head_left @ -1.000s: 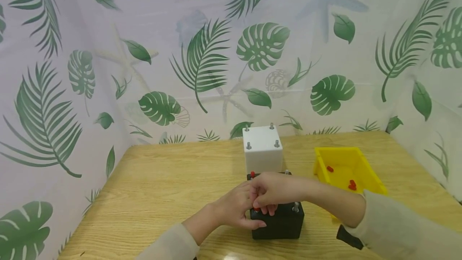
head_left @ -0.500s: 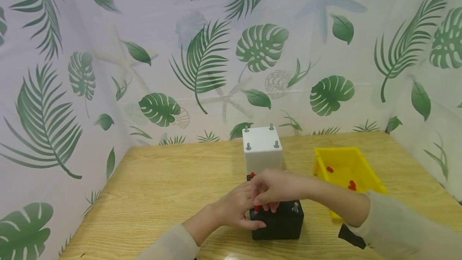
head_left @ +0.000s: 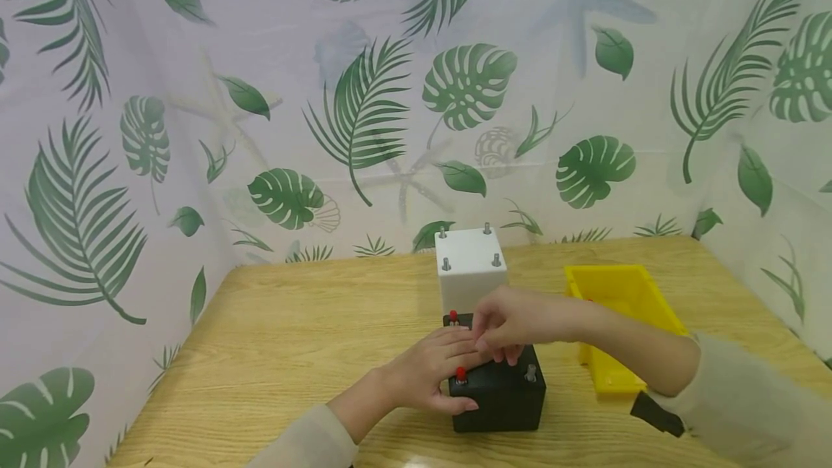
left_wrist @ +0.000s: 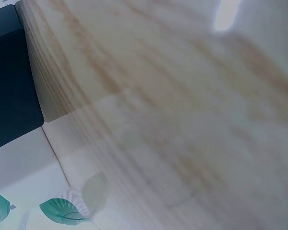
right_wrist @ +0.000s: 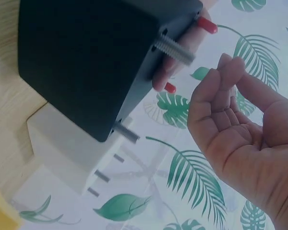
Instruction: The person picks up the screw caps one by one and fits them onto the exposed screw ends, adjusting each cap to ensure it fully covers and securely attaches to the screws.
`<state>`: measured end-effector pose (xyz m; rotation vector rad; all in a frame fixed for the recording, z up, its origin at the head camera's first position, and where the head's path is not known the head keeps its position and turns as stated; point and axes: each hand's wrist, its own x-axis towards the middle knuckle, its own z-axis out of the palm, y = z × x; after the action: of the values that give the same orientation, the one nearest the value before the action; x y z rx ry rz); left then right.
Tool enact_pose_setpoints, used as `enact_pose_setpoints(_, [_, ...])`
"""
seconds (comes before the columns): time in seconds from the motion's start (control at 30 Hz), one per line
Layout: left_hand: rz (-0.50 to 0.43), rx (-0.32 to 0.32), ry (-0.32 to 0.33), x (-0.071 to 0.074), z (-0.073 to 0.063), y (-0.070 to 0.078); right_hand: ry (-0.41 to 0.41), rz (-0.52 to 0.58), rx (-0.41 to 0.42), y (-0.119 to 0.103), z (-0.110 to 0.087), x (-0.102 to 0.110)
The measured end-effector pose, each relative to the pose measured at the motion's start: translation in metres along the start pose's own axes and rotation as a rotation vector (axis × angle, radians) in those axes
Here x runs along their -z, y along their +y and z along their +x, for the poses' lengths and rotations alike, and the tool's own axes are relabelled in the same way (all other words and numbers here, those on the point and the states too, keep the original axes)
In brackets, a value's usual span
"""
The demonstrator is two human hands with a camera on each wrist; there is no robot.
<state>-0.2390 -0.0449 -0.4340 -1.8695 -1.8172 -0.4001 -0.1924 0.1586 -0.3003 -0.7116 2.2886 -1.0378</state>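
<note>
A black box (head_left: 500,412) stands on the table with upright threaded posts at its top corners. Two red caps, a near one (head_left: 461,375) and a far one (head_left: 453,316), cover the left posts. On the right side, the near post (head_left: 531,373) is bare metal. My left hand (head_left: 429,374) rests across the box top, fingers extended, thumb against the front. Over the top hovers my right hand (head_left: 513,323), overlapping the left fingertips in the head view. The right wrist view shows this right hand (right_wrist: 245,124) with fingers loosely bent, fingertips near the thumb and nothing visible between them.
Behind the black box is a white box (head_left: 471,287) with bare metal posts on top. A yellow bin (head_left: 617,385) stands to the right, partly hidden by my right forearm. A leaf-patterned cloth (head_left: 403,128) hangs along the table's back and sides.
My right hand has come off the near left red cap and moved up and to the right, leaving that cap on its post. The left hand stays on the box.
</note>
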Motion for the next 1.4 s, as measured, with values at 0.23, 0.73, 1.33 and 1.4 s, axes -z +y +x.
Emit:
enact_pose_setpoints(0.23, [-0.011,0.005,-0.003,0.0,-0.001,0.001,0.014,-0.002,0.0,0.007,-0.005,0.01])
enact_pose_setpoints(0.73, [-0.051,0.018,-0.006,-0.001,-0.001,-0.001,0.114,-0.009,-0.093,0.031,-0.017,0.025])
enact_pose_setpoints(1.33, [-0.07,0.023,-0.022,0.0,0.0,0.0,0.14,-0.013,-0.192,0.061,-0.041,0.04])
enact_pose_setpoints(1.4, [-0.068,0.022,-0.022,0.0,0.0,0.0,0.146,-0.009,-0.202,0.065,-0.044,0.043])
